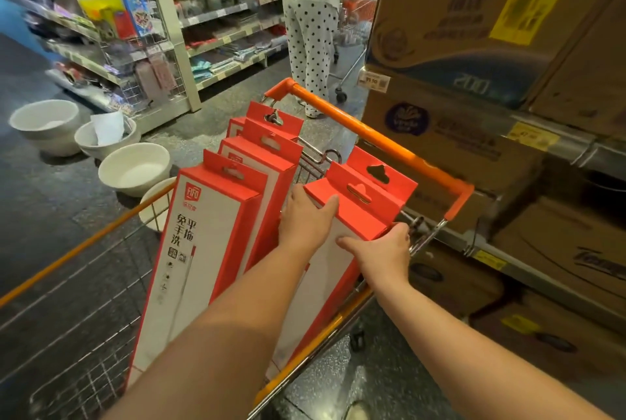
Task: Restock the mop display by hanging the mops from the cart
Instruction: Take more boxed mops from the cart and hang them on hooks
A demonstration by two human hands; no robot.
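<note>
A red-and-white mop box stands in the shopping cart, just below the orange cart handle. The left hand clasps its left edge and the right hand its right edge, thumbs across its face. Five more mop boxes lean left of the handle.

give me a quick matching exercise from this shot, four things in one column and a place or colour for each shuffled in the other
Column one:
1. cart handle
2. white basins
3. cardboard cartons
4. mop box

Column two:
a. on the floor by the shelves, at left
b. stacked on racking, at right
c. orange
d. red top, white front

Pairs: 1-c, 2-a, 3-b, 4-d
</note>
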